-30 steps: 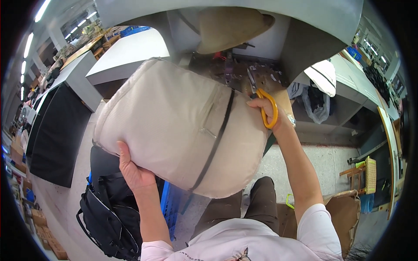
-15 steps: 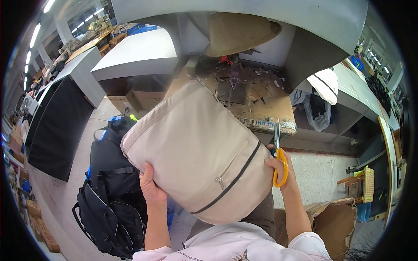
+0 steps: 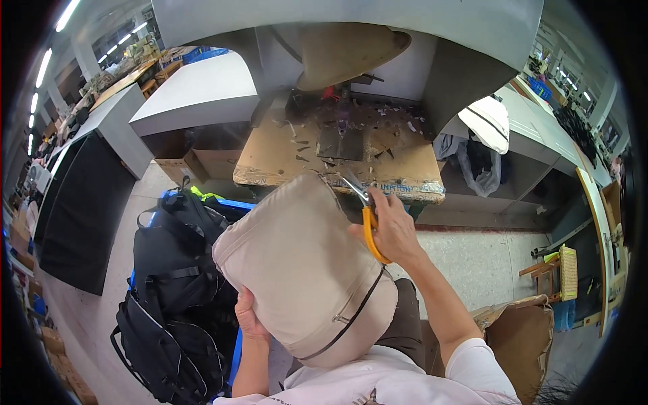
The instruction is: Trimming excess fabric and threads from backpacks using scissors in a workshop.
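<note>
A beige fabric backpack (image 3: 304,270) with a dark zipper line rests over my lap, tilted. My left hand (image 3: 248,317) grips its lower left edge from underneath. My right hand (image 3: 395,229) holds yellow-handled scissors (image 3: 364,219), blades pointing up-left at the bag's top right corner. Just beyond stands a worn wooden work table (image 3: 270,162) littered with thread and fabric scraps.
A pile of black backpacks (image 3: 172,290) lies on the floor at my left, over a blue crate. Grey tables (image 3: 196,94) stand at the back left. A brown cardboard box (image 3: 520,337) sits at my right. A white bag (image 3: 489,121) lies on the right-hand bench.
The beige bag has come down from in front of the table toward my lap and turned. My right hand with the scissors moved from the bag's right side to its top corner.
</note>
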The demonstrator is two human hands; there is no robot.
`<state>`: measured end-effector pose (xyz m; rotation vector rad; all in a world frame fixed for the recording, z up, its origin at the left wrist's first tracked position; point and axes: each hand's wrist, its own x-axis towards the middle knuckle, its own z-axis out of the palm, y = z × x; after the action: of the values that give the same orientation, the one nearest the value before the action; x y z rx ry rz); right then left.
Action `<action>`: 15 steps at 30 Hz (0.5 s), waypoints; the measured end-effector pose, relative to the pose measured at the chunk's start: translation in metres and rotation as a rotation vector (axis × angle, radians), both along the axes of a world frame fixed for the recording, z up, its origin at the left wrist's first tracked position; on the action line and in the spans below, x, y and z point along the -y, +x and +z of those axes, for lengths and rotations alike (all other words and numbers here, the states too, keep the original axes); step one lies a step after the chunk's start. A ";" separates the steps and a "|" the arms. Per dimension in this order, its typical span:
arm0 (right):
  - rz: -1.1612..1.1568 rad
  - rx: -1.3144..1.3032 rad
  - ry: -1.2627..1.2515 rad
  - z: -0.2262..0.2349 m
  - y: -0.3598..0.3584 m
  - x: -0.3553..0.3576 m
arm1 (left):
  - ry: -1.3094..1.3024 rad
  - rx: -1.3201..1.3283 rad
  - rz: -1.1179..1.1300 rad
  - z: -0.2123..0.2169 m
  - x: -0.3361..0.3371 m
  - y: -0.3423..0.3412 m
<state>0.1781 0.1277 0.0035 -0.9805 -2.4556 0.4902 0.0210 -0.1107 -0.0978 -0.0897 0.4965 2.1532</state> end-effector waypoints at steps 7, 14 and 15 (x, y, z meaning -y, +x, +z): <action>0.066 0.075 -0.078 -0.018 -0.032 -0.001 | 0.018 0.017 -0.028 0.005 -0.002 -0.001; 0.072 0.132 -0.070 -0.032 -0.045 0.006 | -0.015 0.031 -0.009 -0.004 0.001 -0.007; 0.074 0.135 -0.069 -0.035 -0.046 0.006 | -0.003 0.045 -0.018 -0.005 0.001 -0.007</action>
<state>0.1317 0.1215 -0.0312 -0.9824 -2.6189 0.5538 0.0137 -0.1115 -0.1024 -0.1339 0.4728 2.1282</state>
